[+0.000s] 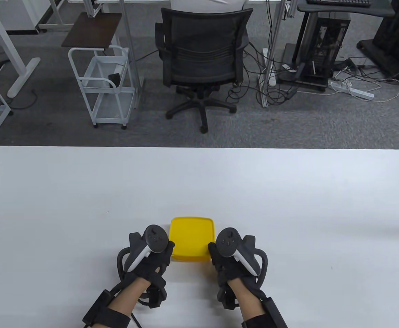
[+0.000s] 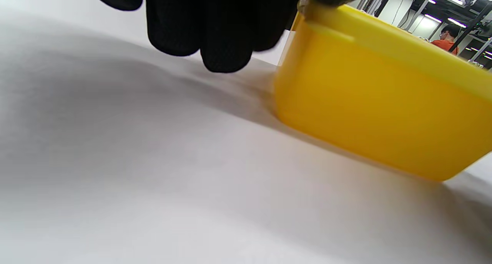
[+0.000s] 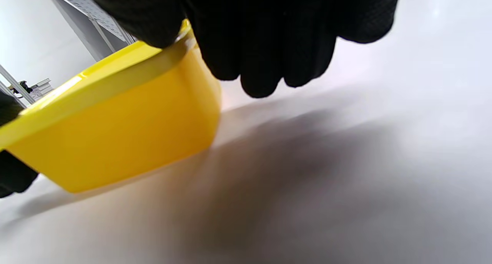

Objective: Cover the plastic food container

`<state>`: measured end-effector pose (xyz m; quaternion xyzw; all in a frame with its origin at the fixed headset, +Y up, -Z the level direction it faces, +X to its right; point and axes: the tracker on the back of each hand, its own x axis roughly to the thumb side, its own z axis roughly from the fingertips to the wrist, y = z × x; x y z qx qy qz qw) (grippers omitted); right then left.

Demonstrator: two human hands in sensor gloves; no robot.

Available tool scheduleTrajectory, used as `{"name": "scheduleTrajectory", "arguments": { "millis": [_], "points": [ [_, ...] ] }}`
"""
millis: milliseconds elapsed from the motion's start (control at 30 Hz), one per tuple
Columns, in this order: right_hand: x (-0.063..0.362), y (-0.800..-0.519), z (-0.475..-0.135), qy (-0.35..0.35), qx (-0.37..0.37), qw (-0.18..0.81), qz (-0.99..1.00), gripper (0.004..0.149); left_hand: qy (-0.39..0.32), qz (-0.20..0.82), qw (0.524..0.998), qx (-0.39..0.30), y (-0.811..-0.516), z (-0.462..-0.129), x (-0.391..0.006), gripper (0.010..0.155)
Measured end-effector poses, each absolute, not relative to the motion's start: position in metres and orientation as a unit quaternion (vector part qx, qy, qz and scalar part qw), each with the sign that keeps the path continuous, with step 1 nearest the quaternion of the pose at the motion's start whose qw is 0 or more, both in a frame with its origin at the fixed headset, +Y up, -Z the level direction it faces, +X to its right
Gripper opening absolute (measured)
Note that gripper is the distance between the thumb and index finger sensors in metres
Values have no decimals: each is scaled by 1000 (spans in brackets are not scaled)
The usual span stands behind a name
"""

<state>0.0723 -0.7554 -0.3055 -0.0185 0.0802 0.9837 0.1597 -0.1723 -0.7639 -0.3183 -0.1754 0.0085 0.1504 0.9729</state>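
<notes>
A yellow plastic container (image 1: pixel 189 258) stands on the white table (image 1: pixel 288 205) near the front edge, with a yellow lid (image 1: pixel 192 235) lying on top of it. My left hand (image 1: pixel 170 247) is at its near left corner, my right hand (image 1: pixel 211 249) at its near right corner. In the left wrist view a fingertip presses on the lid's corner (image 2: pixel 384 37) above the container wall (image 2: pixel 365 110), while the other fingers (image 2: pixel 223 33) hang curled beside it. In the right wrist view a fingertip presses on the lid's rim (image 3: pixel 115 72), the fingers (image 3: pixel 265 45) hang by the container's corner (image 3: pixel 115 141).
Beyond the table's far edge stand an office chair (image 1: pixel 202 58) and a white cart (image 1: pixel 107 89) on the carpet. The table stretches wide to the left, right and far side of the container.
</notes>
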Motion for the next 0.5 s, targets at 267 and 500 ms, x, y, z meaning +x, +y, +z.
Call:
{"name": "scheduleTrajectory", "arguments": {
  "millis": [267, 500],
  "points": [
    [98, -726, -291, -24, 27, 149, 988, 63, -53, 160, 981, -91, -718, -290, -192, 65],
    [113, -725, -271, -45, 84, 142, 985, 68, -95, 98, 989, -63, -711, -271, -231, 80]
  ]
}}
